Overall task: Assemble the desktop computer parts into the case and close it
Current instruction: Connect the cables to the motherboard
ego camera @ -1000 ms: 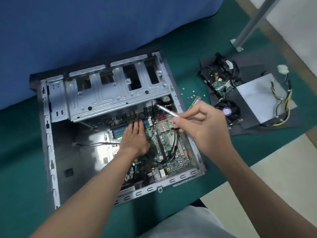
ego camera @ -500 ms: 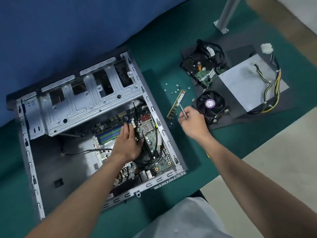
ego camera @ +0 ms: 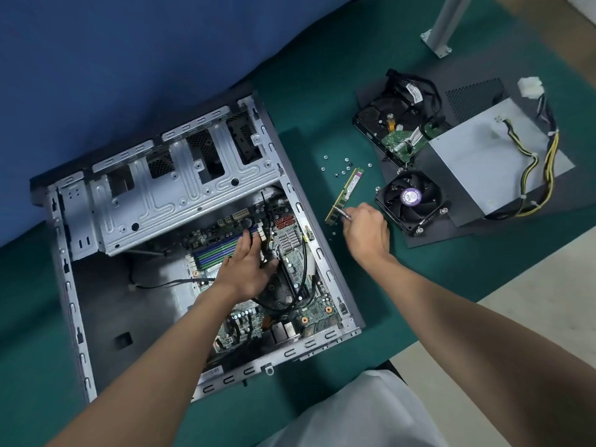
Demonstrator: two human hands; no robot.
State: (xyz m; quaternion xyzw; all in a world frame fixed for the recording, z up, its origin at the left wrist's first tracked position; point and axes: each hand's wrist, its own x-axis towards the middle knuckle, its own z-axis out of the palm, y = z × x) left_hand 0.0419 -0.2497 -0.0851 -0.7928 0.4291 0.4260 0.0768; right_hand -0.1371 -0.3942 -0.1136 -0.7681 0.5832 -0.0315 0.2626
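Note:
The open metal computer case [ego camera: 80,317] lies on its side on the green mat, with the motherboard [ego camera: 309,311] seated inside. My left hand [ego camera: 248,266] rests flat on the board beside the blue memory slots, fingers straight among black cables. My right hand [ego camera: 366,232] is outside the case and grips a slim metal screwdriver [ego camera: 342,212], whose tip sits at the lower end of a green RAM stick [ego camera: 345,194] lying on the mat. Several small screws [ego camera: 345,166] are scattered just beyond the stick.
A black cooler fan [ego camera: 411,201], a hard drive [ego camera: 396,130] with cables and a grey power supply [ego camera: 483,162] with yellow and black wires lie on a dark side panel [ego camera: 429,238] at right. A white post [ego camera: 446,24] stands beyond. The mat's edge runs near my right forearm.
My right hand has carried the screwdriver out of the case rightward to the RAM stick on the mat. My left hand has stayed on the motherboard.

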